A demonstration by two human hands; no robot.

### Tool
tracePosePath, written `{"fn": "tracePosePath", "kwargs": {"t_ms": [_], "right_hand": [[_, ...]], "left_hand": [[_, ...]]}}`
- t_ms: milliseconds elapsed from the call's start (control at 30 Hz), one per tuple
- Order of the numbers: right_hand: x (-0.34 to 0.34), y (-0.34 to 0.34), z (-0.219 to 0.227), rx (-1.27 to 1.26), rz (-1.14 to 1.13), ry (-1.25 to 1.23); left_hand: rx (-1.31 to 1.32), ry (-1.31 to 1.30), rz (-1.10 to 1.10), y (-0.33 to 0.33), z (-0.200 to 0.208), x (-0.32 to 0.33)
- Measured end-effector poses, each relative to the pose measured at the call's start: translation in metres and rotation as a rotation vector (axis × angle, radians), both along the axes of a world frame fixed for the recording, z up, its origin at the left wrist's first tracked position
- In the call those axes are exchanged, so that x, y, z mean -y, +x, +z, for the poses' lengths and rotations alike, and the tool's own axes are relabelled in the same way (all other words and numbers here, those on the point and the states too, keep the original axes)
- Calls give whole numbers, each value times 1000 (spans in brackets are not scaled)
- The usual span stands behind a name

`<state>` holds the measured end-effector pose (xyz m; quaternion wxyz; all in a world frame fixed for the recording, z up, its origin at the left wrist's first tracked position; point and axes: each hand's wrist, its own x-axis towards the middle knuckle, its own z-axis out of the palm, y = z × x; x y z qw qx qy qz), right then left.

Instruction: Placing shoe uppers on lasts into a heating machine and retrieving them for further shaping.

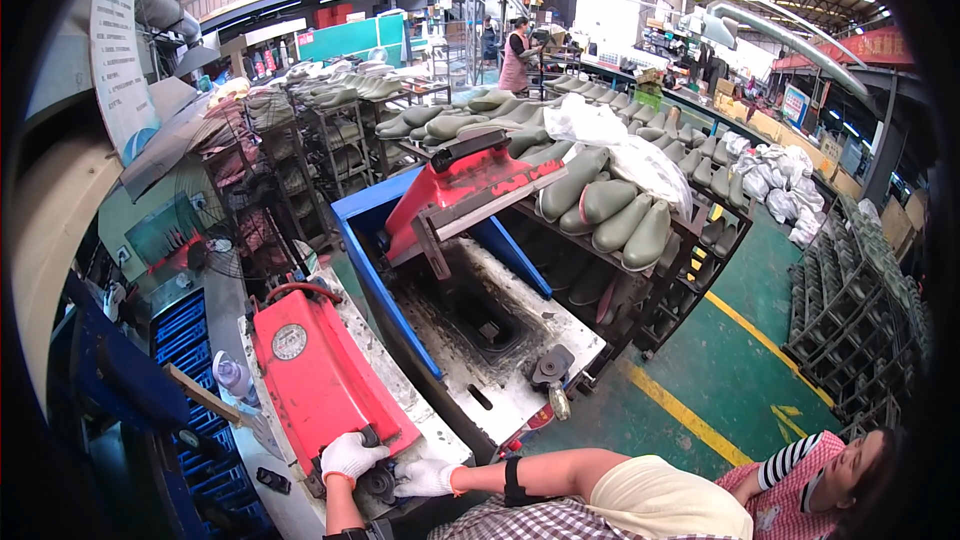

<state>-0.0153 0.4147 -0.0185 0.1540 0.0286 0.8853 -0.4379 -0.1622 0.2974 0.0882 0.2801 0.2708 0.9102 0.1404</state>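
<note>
In a white glove, my left hand (350, 457) is closed around a black handle (371, 435) at the near end of a red machine lid (315, 360), which lies lowered. My right hand (425, 478), also gloved, has its fingers curled against a round dark knob (379, 484) just below that handle. To the right, a second machine's red lid (455, 190) is tilted up inside a blue frame (375, 280). A dark recess (488, 322) shows in its worn metal bed, with a similar knob (551, 368) at its front.
Racks of green-grey boots (640, 230) stand behind and right of the machines. At left are a bottle (232, 377), a phone (273, 481) and blue crates (190, 340). A person (810, 485) is close on my right; another person (516, 58) stands far back.
</note>
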Motion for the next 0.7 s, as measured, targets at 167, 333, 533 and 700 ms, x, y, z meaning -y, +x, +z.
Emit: {"fn": "tracePosePath", "kwargs": {"t_ms": [167,333,533,700], "right_hand": [[-6,1,8,-2,3,14],[4,-1,-16,-139,28,-129],[-9,15,19,624,-152,-575],[0,24,17,687,-242,-583]], "left_hand": [[-11,11,-2,2,6,-5],[14,31,-13,-5,-9,10],[-114,102,-122,0,-12,14],[-33,117,-75,2,6,5]]}}
